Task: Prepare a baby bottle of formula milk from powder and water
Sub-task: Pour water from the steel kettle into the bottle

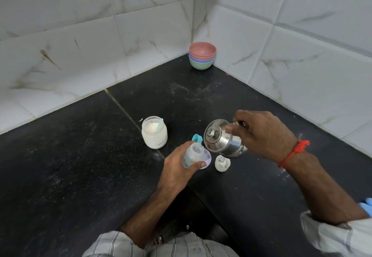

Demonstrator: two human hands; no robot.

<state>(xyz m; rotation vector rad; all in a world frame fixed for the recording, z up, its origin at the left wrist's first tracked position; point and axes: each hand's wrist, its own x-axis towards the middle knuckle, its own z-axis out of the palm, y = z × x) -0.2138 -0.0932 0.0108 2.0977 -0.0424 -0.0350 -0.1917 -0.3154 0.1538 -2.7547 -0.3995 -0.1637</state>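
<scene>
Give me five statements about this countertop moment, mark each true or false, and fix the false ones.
1. The left hand grips the baby bottle. True.
2. The right hand holds a glass jug. False: it holds a steel pot with its lid on, tilted toward the bottle.
3. The powder jar stands open with a scoop inside. True.
4. The stack of bowls sits beside the powder jar. False: it sits far back in the tiled corner.
5. The bottle's clear cap is on the bottle. False: it stands on the counter under the pot.
</scene>
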